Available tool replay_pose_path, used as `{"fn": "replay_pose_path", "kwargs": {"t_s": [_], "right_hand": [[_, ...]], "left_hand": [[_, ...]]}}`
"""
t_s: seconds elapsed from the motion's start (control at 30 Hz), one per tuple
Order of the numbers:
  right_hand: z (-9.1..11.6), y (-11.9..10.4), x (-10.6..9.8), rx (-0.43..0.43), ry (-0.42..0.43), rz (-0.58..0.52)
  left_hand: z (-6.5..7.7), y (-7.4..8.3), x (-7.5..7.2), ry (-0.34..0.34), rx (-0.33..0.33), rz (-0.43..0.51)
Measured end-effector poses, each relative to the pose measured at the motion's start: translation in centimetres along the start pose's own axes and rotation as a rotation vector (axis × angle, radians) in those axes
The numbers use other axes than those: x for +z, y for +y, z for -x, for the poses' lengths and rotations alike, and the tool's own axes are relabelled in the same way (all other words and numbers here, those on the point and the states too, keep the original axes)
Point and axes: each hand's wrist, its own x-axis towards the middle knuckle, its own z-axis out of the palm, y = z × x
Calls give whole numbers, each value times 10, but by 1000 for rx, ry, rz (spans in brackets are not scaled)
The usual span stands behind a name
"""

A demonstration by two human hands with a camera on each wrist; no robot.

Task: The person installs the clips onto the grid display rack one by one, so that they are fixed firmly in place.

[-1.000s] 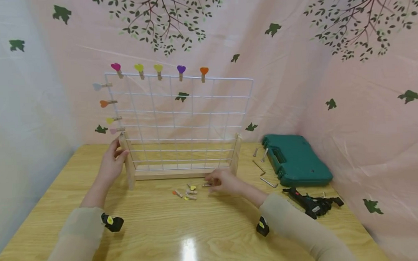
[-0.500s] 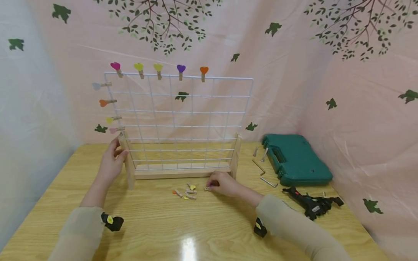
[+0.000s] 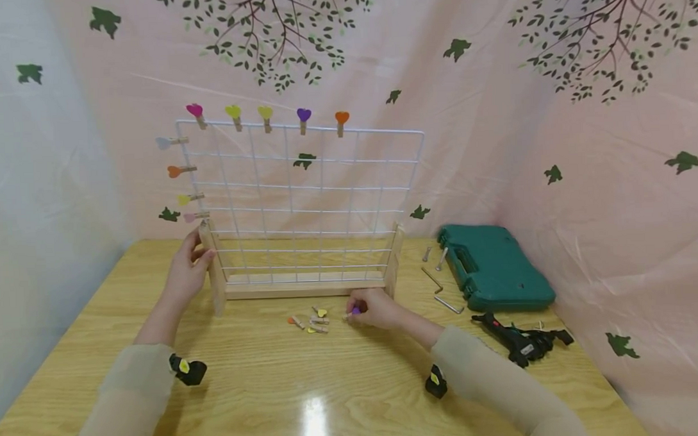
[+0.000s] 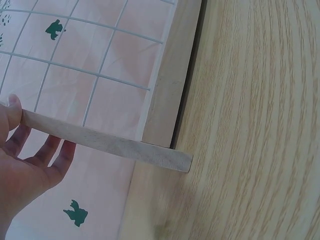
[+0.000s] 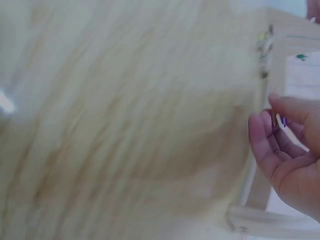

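A white wire grid (image 3: 380,131) stands in a wooden frame (image 3: 305,289) on the table. Heart-topped clothespins (image 3: 304,115) in several colours are clipped along its top and left edges. My left hand (image 3: 186,268) holds the frame's left upright (image 4: 105,142), thumb on one side and fingers on the other. Just in front of the frame's right end, my right hand (image 3: 377,308) pinches a clothespin with a purple heart (image 3: 355,311), partly hidden by the fingers in the right wrist view. A few loose clothespins (image 3: 320,321) lie on the table to its left.
At the right lies a closed green case (image 3: 503,267), with a black glue gun (image 3: 523,343) in front of it. Bolts (image 3: 441,259) and hex keys (image 3: 449,304) lie between the frame and the case. A patterned cloth hangs behind.
My right hand has shifted slightly toward me and turned the clothespin, so its purple heart now shows. The left hand keeps its place on the upright.
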Motion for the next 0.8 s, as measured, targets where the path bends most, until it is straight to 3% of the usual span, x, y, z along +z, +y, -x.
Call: {"fn": "replay_pose_path", "kwargs": {"t_s": [0.2,0.4,0.57,0.7,0.8], "right_hand": [[8,-33,-26,92,-59,-246],[12,-81,-76,-50,14,-147],[11,-122,-131,-135,107,-99],[9,-149,-175,-163,228,-54],[6,-164,-207,-200,370,-40]], "left_hand": [[1,1,-1,-3,8,5],[1,4,-1,-5,6,10],[2,5,-2,-4,14,17],[2,4,-2,-6,19,14],[1,2,-1,-8,21,0]]}}
